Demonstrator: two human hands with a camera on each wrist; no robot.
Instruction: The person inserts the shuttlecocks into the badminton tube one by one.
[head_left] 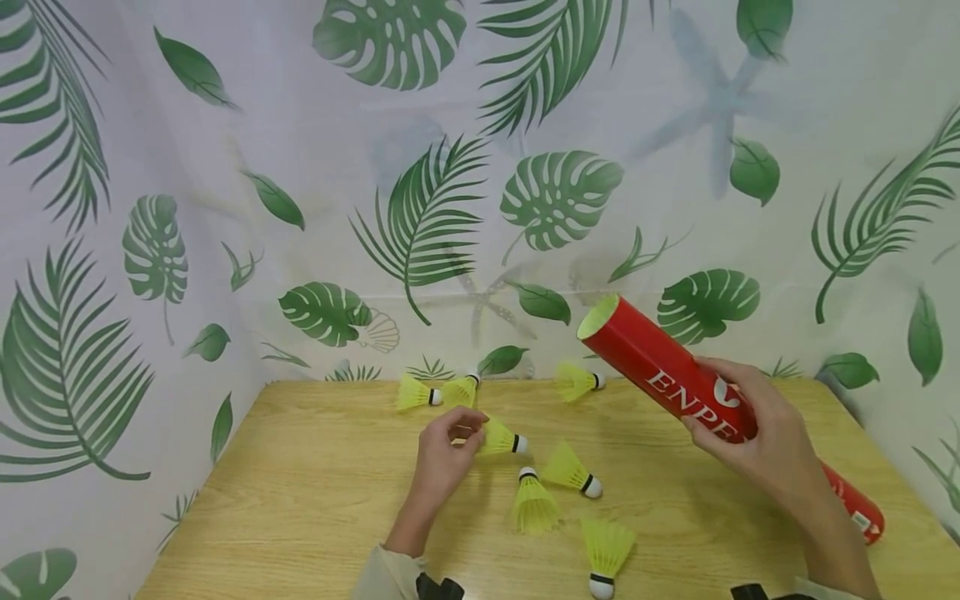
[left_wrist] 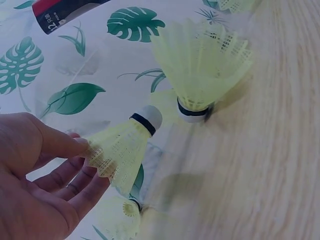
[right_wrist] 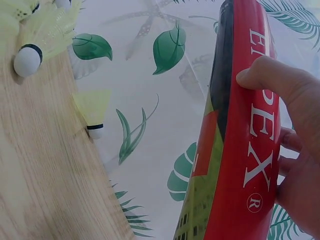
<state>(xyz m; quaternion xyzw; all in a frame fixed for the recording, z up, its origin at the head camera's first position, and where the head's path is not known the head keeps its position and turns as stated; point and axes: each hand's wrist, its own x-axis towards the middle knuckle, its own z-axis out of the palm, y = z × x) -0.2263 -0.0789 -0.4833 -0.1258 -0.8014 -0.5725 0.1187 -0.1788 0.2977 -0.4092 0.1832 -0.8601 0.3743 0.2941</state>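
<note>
My left hand (head_left: 444, 454) pinches a yellow shuttlecock (left_wrist: 122, 152) by its skirt edge between thumb and fingers, its white cork with a black band pointing away from the palm. In the head view that shuttlecock is close over the table. My right hand (head_left: 772, 433) grips a red shuttlecock tube (head_left: 663, 367) with white lettering, fingers wrapped round its side. The tube is tilted, its uncapped end raised towards the upper left and its lower end down at the right. In the right wrist view the tube (right_wrist: 245, 145) also shows a dark and yellow-green printed side.
Several yellow shuttlecocks lie on the wooden table (head_left: 300, 492): one near the front edge (head_left: 606, 550), two in the middle, including one on its side (head_left: 572, 471), one at the back (head_left: 577, 382) and two at the back left. A leaf-patterned curtain (head_left: 225, 167) hangs behind.
</note>
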